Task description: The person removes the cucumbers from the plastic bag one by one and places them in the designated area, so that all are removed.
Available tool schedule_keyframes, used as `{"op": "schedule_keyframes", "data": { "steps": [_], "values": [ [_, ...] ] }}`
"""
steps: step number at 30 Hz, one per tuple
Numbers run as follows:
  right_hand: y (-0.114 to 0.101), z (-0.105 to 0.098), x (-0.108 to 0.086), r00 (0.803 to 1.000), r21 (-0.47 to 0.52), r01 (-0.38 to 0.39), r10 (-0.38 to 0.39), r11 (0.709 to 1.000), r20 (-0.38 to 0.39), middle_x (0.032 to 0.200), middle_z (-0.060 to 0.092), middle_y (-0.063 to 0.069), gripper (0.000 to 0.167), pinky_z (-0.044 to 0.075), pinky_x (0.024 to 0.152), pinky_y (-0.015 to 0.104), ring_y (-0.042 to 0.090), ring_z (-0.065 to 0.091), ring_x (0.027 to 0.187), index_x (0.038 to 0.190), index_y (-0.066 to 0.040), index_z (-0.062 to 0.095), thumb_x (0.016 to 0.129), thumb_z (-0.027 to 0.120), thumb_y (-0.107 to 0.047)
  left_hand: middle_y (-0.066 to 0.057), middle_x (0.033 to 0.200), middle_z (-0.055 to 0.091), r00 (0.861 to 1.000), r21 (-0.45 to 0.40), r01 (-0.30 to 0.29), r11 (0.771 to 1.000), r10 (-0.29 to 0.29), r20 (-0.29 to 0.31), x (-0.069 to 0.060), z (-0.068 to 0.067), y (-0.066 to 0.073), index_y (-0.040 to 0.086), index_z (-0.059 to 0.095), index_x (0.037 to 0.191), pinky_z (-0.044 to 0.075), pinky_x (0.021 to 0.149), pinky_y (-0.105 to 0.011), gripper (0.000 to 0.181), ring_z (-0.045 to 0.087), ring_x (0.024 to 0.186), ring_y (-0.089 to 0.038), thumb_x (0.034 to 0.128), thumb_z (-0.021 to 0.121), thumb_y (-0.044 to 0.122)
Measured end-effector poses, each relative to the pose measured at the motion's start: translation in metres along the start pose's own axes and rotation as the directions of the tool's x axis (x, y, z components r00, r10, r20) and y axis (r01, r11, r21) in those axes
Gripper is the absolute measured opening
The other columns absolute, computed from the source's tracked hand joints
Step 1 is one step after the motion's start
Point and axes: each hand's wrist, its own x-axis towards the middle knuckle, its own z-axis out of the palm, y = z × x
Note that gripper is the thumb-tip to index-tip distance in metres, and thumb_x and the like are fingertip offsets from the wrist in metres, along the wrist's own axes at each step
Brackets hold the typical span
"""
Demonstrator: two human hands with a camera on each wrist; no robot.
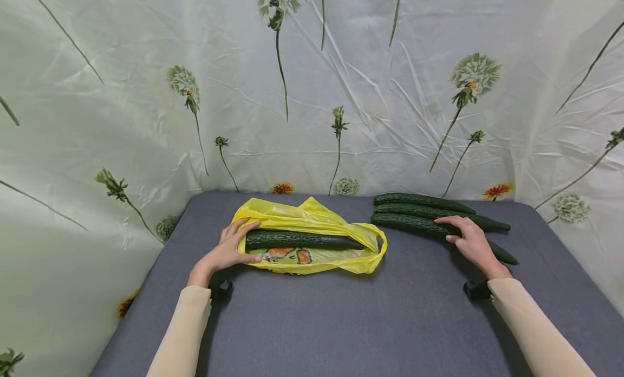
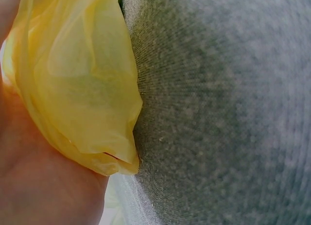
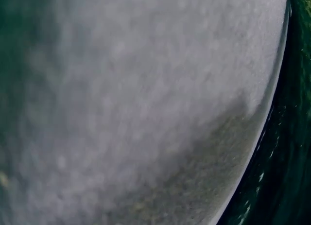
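Note:
In the head view, a yellow plastic bag point(image 1: 292, 217) lies on its side, with one dark green cucumber point(image 1: 302, 239) showing in its opening. My left hand point(image 1: 228, 252) holds the bag's left end, fingers at the far edge and thumb at the near edge. The left wrist view shows the bag point(image 2: 92, 89) against my palm. To the right lie three cucumbers side by side; my right hand point(image 1: 473, 244) grips the nearest cucumber point(image 1: 411, 222) around its middle, fingers over it and thumb on the near side. In the right wrist view my hand's fingers cannot be made out.
Beyond the nearest cucumber lie a middle cucumber point(image 1: 414, 209) and a far cucumber point(image 1: 419, 199), near the back edge of the grey cloth-covered table point(image 1: 341, 323). A pale curtain point(image 1: 341, 79) with dandelion prints hangs behind and at both sides.

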Motion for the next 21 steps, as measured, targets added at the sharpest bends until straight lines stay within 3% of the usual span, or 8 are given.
{"op": "schedule_keyframes", "data": {
  "steps": [10,21],
  "values": [
    [0.010,-0.005,0.008,0.996,-0.006,-0.029,0.030,1.000,0.078,0.126,0.050,0.030,0.043,0.035,0.087,0.065,0.051,0.041,0.117,0.125,0.001,0.058,0.085,0.056,0.017,-0.018,0.154,0.009,1.000,-0.001,0.017,1.000,-0.017,0.004,0.003,0.004,-0.004,0.016,0.034,0.150,0.017,0.095,-0.075,0.086,0.003,0.137,-0.046,0.0794,0.078,0.037],
    [0.017,-0.008,0.016,0.998,-0.026,0.031,-0.029,0.999,0.054,0.122,0.053,0.029,0.044,0.035,0.086,0.065,0.050,0.043,0.115,0.120,0.003,0.061,0.080,0.055,0.021,-0.018,0.154,0.010,1.000,-0.006,0.017,1.000,-0.017,-0.001,0.001,0.003,-0.003,0.015,0.034,0.149,0.016,0.095,-0.074,0.085,0.003,0.137,-0.046,0.0793,0.078,0.035]
  ]
}}
